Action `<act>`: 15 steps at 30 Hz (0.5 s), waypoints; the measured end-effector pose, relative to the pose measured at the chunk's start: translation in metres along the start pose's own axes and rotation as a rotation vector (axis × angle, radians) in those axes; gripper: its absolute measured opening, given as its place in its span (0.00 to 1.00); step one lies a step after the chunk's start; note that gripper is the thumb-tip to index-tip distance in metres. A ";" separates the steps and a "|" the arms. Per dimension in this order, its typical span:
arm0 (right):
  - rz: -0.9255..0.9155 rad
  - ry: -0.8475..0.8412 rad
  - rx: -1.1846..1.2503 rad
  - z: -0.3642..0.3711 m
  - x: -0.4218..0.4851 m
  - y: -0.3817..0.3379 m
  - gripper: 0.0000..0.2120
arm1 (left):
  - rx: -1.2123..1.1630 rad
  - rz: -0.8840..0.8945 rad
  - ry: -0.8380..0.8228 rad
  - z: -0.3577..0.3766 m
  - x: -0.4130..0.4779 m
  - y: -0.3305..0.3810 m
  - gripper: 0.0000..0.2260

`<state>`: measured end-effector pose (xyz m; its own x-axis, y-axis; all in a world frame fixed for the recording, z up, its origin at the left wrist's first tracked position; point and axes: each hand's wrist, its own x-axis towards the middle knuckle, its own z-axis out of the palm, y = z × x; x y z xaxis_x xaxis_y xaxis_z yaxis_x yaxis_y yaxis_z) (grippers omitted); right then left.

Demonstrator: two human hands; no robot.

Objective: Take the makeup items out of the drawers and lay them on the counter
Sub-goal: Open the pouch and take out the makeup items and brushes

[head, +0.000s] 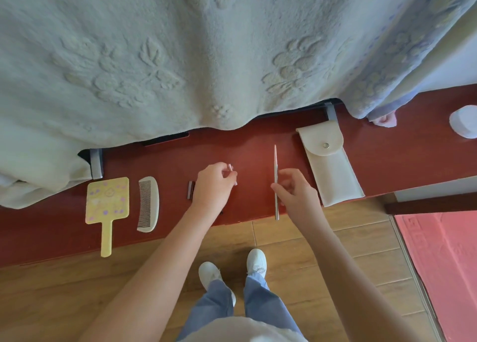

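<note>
Pink pencil [275, 161] pinched in right hand [296, 192], tube [230, 166] in left hand [211, 184]

No text, label, brand or number can be read; the markings on the yellow mirror [107, 199] are blurred.

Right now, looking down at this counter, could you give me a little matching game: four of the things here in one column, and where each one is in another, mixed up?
Things
1. hand mirror
2. comb
3. slim pencil
4. pouch

Places
A. pinched in the right hand
B. leftmost on the counter
C. lying to the right of the right hand
D. between the hand mirror and the small dark tube

Pairs: 1-B, 2-D, 3-A, 4-C.
</note>
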<state>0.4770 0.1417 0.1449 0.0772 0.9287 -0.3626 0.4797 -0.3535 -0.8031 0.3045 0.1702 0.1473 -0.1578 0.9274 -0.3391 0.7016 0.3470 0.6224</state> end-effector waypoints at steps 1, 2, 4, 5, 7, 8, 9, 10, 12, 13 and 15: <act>-0.006 0.011 -0.039 0.004 0.003 -0.001 0.10 | 0.051 -0.008 0.009 0.003 0.000 -0.001 0.06; -0.014 0.012 -0.087 0.008 0.006 -0.002 0.09 | 0.098 -0.010 0.015 0.006 0.001 -0.001 0.08; -0.029 -0.005 -0.190 0.019 0.011 -0.004 0.08 | 0.204 0.019 0.013 0.015 0.001 -0.003 0.14; -0.028 -0.014 -0.229 0.025 0.014 -0.004 0.08 | 0.259 0.038 0.021 0.019 0.001 -0.002 0.15; -0.014 -0.025 -0.282 0.034 0.018 -0.006 0.08 | 0.329 0.064 0.039 0.025 0.002 -0.001 0.14; -0.005 -0.031 -0.306 0.037 0.020 -0.008 0.08 | 0.346 0.077 0.043 0.027 0.002 -0.001 0.14; 0.006 -0.032 -0.328 0.040 0.021 -0.009 0.08 | 0.362 0.089 0.044 0.029 0.003 -0.001 0.14; 0.022 -0.035 -0.346 0.041 0.023 -0.011 0.08 | 0.371 0.097 0.045 0.030 0.004 0.000 0.14; 0.047 -0.041 -0.377 0.043 0.023 -0.012 0.08 | 0.391 0.102 0.040 0.031 0.006 0.000 0.12; 0.051 -0.041 -0.386 0.044 0.024 -0.012 0.08 | 0.401 0.104 0.044 0.030 0.006 0.000 0.12; 0.049 -0.042 -0.385 0.043 0.024 -0.011 0.09 | 0.413 0.133 0.087 0.029 0.005 0.002 0.12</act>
<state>0.4359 0.1632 0.1245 0.0760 0.9034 -0.4221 0.7699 -0.3222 -0.5509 0.3246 0.1718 0.1264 -0.0932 0.9747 -0.2032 0.9359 0.1554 0.3162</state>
